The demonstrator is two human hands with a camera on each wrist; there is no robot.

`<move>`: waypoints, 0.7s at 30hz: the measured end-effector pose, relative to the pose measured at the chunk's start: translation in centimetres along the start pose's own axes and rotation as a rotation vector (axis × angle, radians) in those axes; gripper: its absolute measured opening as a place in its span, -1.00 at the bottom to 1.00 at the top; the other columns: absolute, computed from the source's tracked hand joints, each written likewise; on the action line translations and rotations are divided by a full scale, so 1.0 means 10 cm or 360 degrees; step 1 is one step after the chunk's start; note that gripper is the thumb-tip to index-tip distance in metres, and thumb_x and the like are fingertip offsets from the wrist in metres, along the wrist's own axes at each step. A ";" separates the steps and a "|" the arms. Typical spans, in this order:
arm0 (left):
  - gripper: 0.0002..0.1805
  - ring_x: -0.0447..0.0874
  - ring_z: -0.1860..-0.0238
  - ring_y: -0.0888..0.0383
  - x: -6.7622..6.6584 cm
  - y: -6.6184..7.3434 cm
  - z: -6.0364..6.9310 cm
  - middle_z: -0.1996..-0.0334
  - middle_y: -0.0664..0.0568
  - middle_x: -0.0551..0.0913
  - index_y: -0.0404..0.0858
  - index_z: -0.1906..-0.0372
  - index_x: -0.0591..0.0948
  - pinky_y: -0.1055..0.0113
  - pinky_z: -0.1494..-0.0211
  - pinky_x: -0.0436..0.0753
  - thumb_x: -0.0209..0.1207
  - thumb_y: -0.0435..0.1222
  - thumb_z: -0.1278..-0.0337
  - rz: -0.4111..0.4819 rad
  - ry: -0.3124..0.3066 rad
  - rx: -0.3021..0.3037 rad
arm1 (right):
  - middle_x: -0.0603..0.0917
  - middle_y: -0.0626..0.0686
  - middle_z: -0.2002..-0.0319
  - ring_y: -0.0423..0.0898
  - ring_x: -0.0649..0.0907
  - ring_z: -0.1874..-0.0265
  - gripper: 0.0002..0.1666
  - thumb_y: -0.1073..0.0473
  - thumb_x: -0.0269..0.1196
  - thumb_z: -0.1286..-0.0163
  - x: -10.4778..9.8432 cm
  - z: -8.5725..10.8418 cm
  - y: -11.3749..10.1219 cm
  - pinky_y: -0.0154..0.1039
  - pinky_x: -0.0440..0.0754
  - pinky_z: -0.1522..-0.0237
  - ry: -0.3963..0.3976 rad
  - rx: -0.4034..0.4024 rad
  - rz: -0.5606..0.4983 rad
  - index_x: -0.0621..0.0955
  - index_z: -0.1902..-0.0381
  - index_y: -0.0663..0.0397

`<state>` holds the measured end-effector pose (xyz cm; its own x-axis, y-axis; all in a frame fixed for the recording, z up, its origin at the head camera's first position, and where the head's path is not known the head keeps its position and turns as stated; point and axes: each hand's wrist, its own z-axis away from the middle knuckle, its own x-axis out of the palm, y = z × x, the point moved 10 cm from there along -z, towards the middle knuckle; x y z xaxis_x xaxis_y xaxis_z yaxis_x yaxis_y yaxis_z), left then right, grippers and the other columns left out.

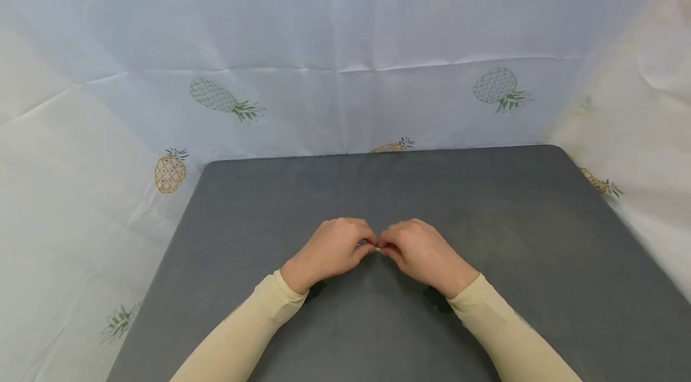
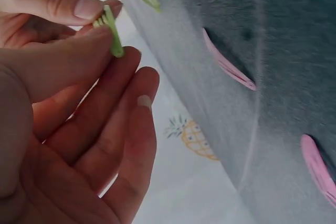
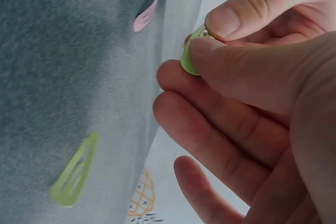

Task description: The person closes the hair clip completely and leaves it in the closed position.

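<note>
A small green snap hair clip (image 1: 378,249) is held between my two hands over the table. My left hand (image 1: 335,247) pinches one end with thumb and fingertips. At the other end, the thumb and fingers of my right hand (image 1: 423,253) pinch it as well. In the left wrist view the green hair clip (image 2: 116,40) shows its narrow side; in the right wrist view the fingers cover much of the clip (image 3: 190,61). Several loose hair clips lie on the table: a green one (image 3: 74,174) and pink ones (image 2: 228,61) (image 2: 319,169).
The dark grey table (image 1: 259,208) has rounded far corners. White cloth (image 1: 345,22) printed with pineapples hangs behind it and along both sides. Black wrist devices (image 1: 436,299) sit under the sleeves (image 1: 259,316). Another pink clip (image 3: 146,14) shows in the right wrist view.
</note>
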<state>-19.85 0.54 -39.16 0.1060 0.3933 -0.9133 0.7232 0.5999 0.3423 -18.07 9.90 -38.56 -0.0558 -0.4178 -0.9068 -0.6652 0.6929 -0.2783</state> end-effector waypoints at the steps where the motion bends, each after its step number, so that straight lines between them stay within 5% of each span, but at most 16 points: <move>1: -0.94 0.69 0.34 0.34 0.00 0.00 -0.02 0.25 0.22 0.81 -0.01 0.16 0.88 0.43 0.23 0.67 0.45 -0.23 -0.37 -0.0001 -0.0002 0.0000 | 0.79 -0.14 0.37 -0.22 0.72 0.41 -0.87 0.28 0.55 -0.34 0.00 0.00 0.02 -0.27 0.73 0.24 0.0002 0.0007 -0.0006 0.82 0.27 -0.08; 9: -0.91 0.65 0.37 0.32 0.16 0.01 -0.17 0.29 0.18 0.79 -0.04 0.21 0.87 0.43 0.25 0.64 0.39 -0.29 -0.41 -0.0022 -0.0068 -0.0006 | 0.78 -0.15 0.34 -0.26 0.68 0.42 -0.87 0.29 0.51 -0.37 -0.07 0.08 0.31 -0.25 0.70 0.26 -0.0018 0.0194 0.0003 0.83 0.24 -0.08; 21: -0.90 0.69 0.14 0.16 0.38 -0.09 -0.30 0.18 0.13 0.75 -0.05 0.17 0.89 0.33 0.09 0.71 0.40 -0.29 -0.42 -0.0038 -0.0193 -0.0082 | 0.77 -0.06 0.22 -0.09 0.75 0.25 -0.81 0.23 0.56 -0.33 -0.06 0.30 0.70 -0.06 0.75 0.13 -0.0096 0.0452 0.0117 0.80 0.13 -0.04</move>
<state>-22.09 3.58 -42.24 0.1732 0.2935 -0.9401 0.6906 0.6444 0.3284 -20.48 16.71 -40.91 -0.0462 -0.3306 -0.9426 -0.4257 0.8602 -0.2808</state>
